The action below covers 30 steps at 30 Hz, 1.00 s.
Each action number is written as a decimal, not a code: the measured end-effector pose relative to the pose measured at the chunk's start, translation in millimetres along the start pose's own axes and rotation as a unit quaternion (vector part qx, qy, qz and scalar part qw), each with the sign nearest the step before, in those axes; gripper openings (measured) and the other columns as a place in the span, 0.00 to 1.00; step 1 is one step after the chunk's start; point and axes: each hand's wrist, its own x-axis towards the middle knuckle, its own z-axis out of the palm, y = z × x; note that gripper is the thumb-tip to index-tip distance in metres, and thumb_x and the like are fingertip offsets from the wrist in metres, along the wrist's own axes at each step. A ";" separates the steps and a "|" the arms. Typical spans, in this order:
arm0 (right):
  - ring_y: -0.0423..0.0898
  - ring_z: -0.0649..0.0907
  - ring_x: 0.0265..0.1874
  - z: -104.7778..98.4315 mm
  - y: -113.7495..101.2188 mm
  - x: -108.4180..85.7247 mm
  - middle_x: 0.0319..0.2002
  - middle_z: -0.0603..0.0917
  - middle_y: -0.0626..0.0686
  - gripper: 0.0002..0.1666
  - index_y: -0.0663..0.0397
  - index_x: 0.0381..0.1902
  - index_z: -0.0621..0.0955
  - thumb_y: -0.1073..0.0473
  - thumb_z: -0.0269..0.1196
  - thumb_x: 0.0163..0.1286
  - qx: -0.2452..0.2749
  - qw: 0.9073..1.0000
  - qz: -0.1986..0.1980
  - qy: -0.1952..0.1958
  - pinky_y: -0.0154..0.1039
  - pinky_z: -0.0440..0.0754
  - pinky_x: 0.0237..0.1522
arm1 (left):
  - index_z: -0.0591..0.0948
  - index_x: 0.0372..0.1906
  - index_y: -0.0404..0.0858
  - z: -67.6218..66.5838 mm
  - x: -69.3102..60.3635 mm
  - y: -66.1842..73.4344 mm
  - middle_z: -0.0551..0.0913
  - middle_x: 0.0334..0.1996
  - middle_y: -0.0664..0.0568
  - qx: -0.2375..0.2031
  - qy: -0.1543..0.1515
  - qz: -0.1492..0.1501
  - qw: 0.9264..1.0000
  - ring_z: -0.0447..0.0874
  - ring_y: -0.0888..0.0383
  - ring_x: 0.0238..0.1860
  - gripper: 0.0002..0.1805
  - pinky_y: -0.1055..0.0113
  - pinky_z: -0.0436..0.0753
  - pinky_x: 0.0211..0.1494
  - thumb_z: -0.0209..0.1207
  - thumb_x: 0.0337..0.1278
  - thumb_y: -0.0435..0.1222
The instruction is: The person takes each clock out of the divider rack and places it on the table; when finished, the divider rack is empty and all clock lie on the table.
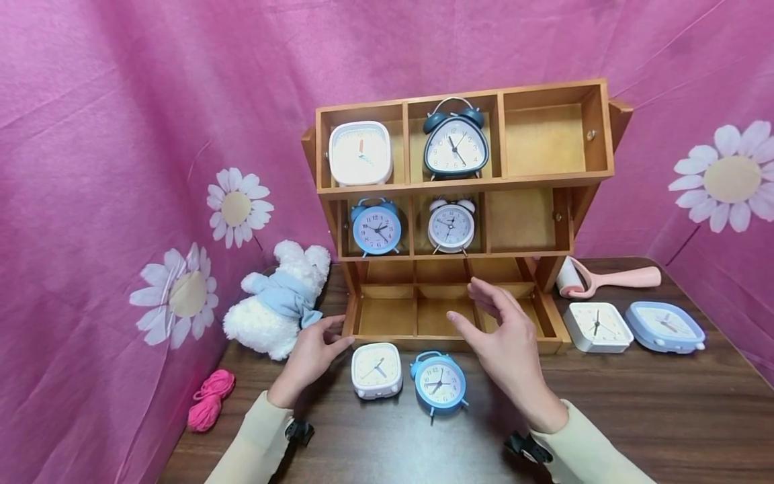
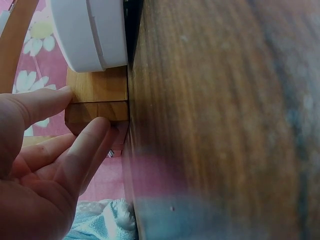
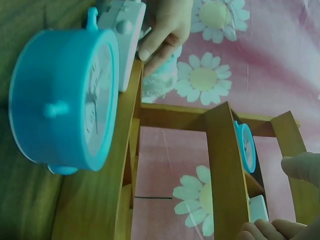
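Observation:
A wooden tiered shelf [image 1: 432, 344] stands on the table, divided into compartments. My left hand [image 1: 311, 356] holds its lower left front corner, thumb on one face and fingers on another, as the left wrist view shows. The right hand [image 1: 508, 336] hovers before the lower tier, thumb and fingers spread, with nothing in its grasp. On the table between the hands are a white square clock [image 1: 377, 371] and a light blue round alarm clock [image 1: 440, 383], tilted back. In the right wrist view the blue alarm clock [image 3: 55, 100] is close by, and that hand's fingers show at the right edge.
The upper tiers hold a white clock [image 1: 361, 153], a dark triangular alarm clock [image 1: 456, 146], a blue one [image 1: 377, 230] and a white one [image 1: 451, 227]. Right: a lint roller [image 1: 617, 279] and two clocks [image 1: 598, 327]. Left: a plush toy [image 1: 278, 299] and pink yarn [image 1: 210, 400].

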 end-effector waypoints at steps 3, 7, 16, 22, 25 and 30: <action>0.57 0.90 0.64 1.6 0.1 6.9 0.64 0.90 0.56 0.38 0.53 0.72 0.85 0.60 0.84 0.65 0.016 1.000 -0.004 0.020 0.13 0.73 0.64 | 0.85 0.69 0.32 0.1 1.3 -2.8 0.93 0.54 0.37 -0.003 -0.001 0.003 1.000 0.95 0.53 0.44 0.27 0.62 0.90 0.43 0.75 0.70 0.37; 0.57 0.90 0.64 3.3 -1.0 15.8 0.64 0.90 0.55 0.38 0.52 0.72 0.85 0.59 0.85 0.65 0.016 0.999 -0.021 0.039 0.14 0.73 0.64 | 0.85 0.69 0.33 5.3 6.2 -21.2 0.94 0.53 0.38 0.002 -0.001 0.024 1.000 0.94 0.55 0.43 0.28 0.64 0.88 0.40 0.75 0.72 0.43; 0.57 0.89 0.66 6.6 -4.1 34.1 0.65 0.89 0.56 0.39 0.54 0.73 0.84 0.58 0.84 0.66 0.021 0.997 -0.051 0.058 0.15 0.73 0.66 | 0.86 0.70 0.38 7.4 7.3 -25.5 0.95 0.52 0.43 0.001 -0.001 0.008 1.000 0.93 0.60 0.43 0.28 0.68 0.87 0.40 0.76 0.71 0.44; 0.57 0.86 0.69 7.7 -4.5 44.3 0.69 0.86 0.57 0.43 0.56 0.77 0.80 0.58 0.84 0.66 0.006 0.997 -0.050 0.058 0.43 0.80 0.76 | 0.85 0.69 0.35 2.7 2.1 -10.5 0.94 0.47 0.43 0.002 -0.009 -0.013 1.000 0.91 0.58 0.41 0.27 0.66 0.85 0.38 0.75 0.71 0.41; 0.56 0.85 0.71 8.2 -4.5 49.2 0.70 0.85 0.57 0.44 0.56 0.77 0.80 0.58 0.84 0.66 0.001 0.997 -0.054 0.061 0.55 0.80 0.76 | 0.85 0.69 0.33 4.8 4.9 -20.3 0.94 0.46 0.42 -0.003 -0.006 0.018 1.000 0.92 0.58 0.40 0.29 0.66 0.85 0.36 0.75 0.72 0.43; 0.56 0.84 0.72 10.9 -5.4 57.1 0.71 0.83 0.58 0.45 0.56 0.78 0.79 0.60 0.83 0.66 0.010 0.996 -0.060 0.065 0.53 0.78 0.78 | 0.85 0.69 0.33 5.3 5.7 -21.1 0.95 0.48 0.42 -0.005 -0.004 0.027 1.000 0.93 0.58 0.40 0.29 0.66 0.86 0.37 0.76 0.72 0.44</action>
